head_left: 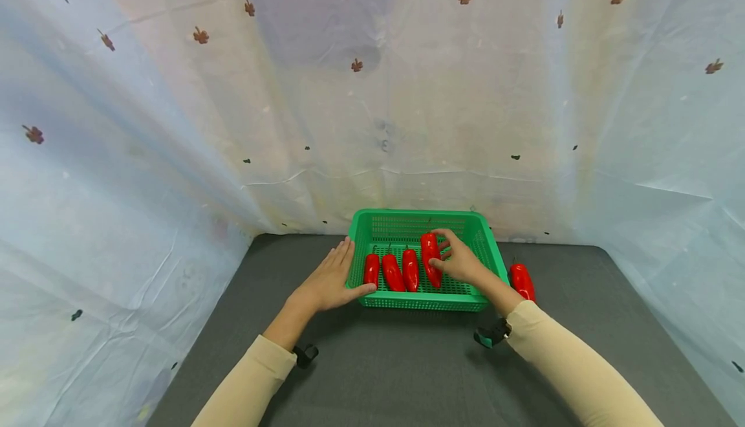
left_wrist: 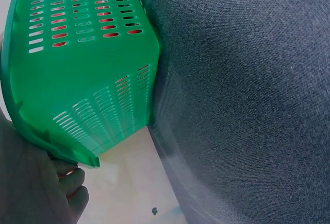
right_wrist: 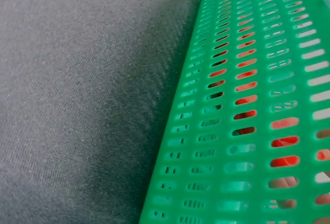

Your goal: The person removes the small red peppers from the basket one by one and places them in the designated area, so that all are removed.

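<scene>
A green slotted plastic basket (head_left: 427,296) stands on the dark table. Inside its left part, three glossy red peppers (head_left: 410,270) lie side by side, stems toward the back. My right hand (head_left: 460,262) reaches over the basket and holds another red pepper (head_left: 429,255) between thumb and fingers, beside that row. Against the basket's left rim rests my left hand (head_left: 328,284), its fingers straight and its thumb at the front left corner. In the left wrist view, the left hand (left_wrist: 38,188) is at the basket's rim. Through the slots in the right wrist view, red patches and parts of fingers show.
One more red pepper (head_left: 522,281) lies on the table just right of the basket, partly behind the right forearm. The dark grey cloth-like table surface (head_left: 396,362) extends in front. Pale plastic sheeting (head_left: 407,123) with leaf prints hangs behind and on both sides.
</scene>
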Available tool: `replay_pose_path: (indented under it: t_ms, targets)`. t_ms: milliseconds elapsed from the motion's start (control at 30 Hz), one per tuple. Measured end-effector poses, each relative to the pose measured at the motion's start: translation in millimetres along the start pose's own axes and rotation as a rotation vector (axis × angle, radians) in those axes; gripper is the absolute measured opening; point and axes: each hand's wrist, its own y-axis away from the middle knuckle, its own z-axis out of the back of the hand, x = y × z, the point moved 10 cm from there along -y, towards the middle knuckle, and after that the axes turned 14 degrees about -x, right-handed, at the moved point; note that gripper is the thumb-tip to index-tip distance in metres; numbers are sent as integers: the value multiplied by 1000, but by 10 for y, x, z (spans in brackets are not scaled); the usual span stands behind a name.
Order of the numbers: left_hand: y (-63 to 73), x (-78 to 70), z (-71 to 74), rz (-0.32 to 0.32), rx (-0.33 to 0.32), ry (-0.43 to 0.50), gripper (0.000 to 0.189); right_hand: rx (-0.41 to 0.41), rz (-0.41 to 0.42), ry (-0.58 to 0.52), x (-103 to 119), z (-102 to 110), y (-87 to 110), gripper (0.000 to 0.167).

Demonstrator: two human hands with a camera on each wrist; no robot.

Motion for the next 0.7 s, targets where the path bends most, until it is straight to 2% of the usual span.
replay_pose_path:
  t_ms: [467,700]
  targets:
    - [6,19,-4,0,-11,3,121,-79,41,-39,195,398,97,70]
    - [9,5,1,-1,-11,15,121,-81,57,-39,218,597,191,72]
